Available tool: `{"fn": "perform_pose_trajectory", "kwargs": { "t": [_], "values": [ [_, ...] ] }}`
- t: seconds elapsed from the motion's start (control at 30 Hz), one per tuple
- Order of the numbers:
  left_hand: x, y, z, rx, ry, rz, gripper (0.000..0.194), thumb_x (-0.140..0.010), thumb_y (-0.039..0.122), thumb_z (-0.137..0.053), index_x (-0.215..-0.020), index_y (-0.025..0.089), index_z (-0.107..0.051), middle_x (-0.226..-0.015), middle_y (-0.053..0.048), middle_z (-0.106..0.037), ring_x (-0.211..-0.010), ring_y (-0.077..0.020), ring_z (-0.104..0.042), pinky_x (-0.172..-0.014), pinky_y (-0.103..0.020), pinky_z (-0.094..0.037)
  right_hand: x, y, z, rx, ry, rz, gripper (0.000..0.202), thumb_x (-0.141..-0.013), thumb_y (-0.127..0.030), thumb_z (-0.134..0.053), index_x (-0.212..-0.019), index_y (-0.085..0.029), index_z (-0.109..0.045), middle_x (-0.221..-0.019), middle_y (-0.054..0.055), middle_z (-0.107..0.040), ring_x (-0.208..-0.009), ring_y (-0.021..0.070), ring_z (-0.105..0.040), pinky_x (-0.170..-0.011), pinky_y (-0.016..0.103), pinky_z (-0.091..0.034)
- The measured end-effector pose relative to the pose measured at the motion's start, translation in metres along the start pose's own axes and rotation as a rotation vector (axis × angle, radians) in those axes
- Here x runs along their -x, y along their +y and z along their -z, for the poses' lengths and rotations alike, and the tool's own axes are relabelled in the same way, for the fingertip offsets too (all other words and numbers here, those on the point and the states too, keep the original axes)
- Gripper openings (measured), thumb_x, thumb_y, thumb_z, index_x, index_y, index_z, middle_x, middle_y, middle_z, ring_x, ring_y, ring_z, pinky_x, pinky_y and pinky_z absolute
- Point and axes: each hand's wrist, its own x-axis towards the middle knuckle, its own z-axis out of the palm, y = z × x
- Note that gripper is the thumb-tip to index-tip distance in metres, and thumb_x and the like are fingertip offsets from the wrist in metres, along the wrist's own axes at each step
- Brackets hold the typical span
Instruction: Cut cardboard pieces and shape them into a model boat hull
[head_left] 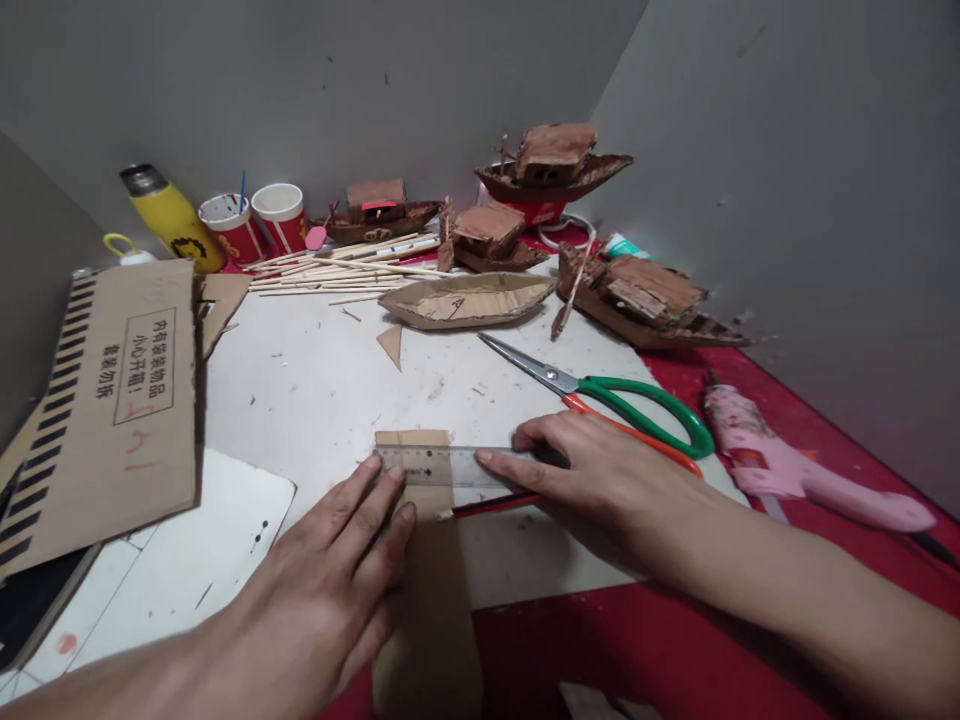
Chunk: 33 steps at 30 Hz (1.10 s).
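Note:
A clear plastic ruler (461, 466) lies across the upper part of a long brown cardboard strip (431, 580). The fingertips of my left hand (337, 575) press on the ruler's left end and the strip's left edge. My right hand (577, 475) grips the right part of the ruler between thumb and fingers. A red-and-black pencil (495, 504) sticks out from under that hand, its pale end over the strip; the rest is hidden by the hand. Beyond the right hand lie scissors (555, 377) with one green and one orange handle, blades slightly apart.
A bare cardboard boat hull (469, 302) lies ahead, with wooden sticks (337, 265) and finished brown model boats (645, 295) behind. At right rests a pink glue gun (780, 450). Left stand a printed cardboard piece (135, 400), a yellow bottle (169, 215) and paper cups (279, 215).

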Motion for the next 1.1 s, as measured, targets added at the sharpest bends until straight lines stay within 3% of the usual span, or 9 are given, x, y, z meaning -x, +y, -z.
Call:
{"fn": "perform_pose_trajectory", "kwargs": {
  "t": [0.17,0.5,0.63,0.83,1.1],
  "values": [
    [0.003,0.0,-0.002,0.006,0.009,0.009,0.057,-0.083,0.015,-0.057,-0.139,0.008,-0.047,-0.153,-0.022,-0.035,-0.143,-0.0391,-0.025,-0.107,-0.055,-0.044,0.0,0.0,-0.003,-0.064,0.077,0.037,0.045,-0.097,-0.014,-0.039,-0.135,-0.03,-0.055,-0.122,0.015,-0.06,-0.103,0.0288,-0.057,-0.082,0.041,-0.046],
    [0.003,0.0,0.003,-0.01,0.013,-0.011,0.054,-0.084,0.017,-0.057,-0.136,0.008,-0.051,-0.153,-0.021,-0.037,-0.143,-0.039,-0.026,-0.109,-0.055,-0.041,-0.001,-0.002,-0.001,-0.118,0.073,0.035,0.046,-0.096,-0.014,-0.042,-0.136,-0.033,-0.053,-0.114,0.012,-0.062,-0.096,0.0259,-0.059,-0.08,0.039,-0.047],
    [0.005,0.004,0.005,-0.031,0.065,0.005,0.047,-0.084,0.017,-0.055,-0.13,0.008,-0.056,-0.152,-0.018,-0.04,-0.143,-0.0378,-0.026,-0.111,-0.054,-0.037,0.002,-0.006,0.001,-0.119,0.048,0.03,0.052,-0.094,-0.011,-0.042,-0.14,-0.035,-0.049,-0.12,0.012,-0.059,-0.099,0.0257,-0.059,-0.079,0.038,-0.048],
    [0.009,0.007,0.004,-0.068,0.119,0.003,0.038,-0.089,0.021,-0.05,-0.124,0.013,-0.062,-0.149,-0.01,-0.047,-0.143,-0.0314,-0.03,-0.117,-0.049,-0.029,-0.001,-0.008,0.006,-0.172,0.063,0.018,0.043,-0.095,-0.017,-0.046,-0.134,-0.035,-0.055,-0.121,0.01,-0.061,-0.102,0.0261,-0.059,-0.081,0.039,-0.049],
    [0.009,0.008,0.008,-0.059,0.075,-0.037,0.04,-0.087,0.019,-0.051,-0.124,0.006,-0.06,-0.146,-0.02,-0.047,-0.14,-0.0335,-0.035,-0.111,-0.048,-0.039,0.003,-0.003,0.008,-0.179,0.044,0.043,0.048,-0.097,-0.014,-0.04,-0.137,-0.037,-0.051,-0.117,0.009,-0.06,-0.102,0.025,-0.056,-0.083,0.039,-0.047]
  ]
}}
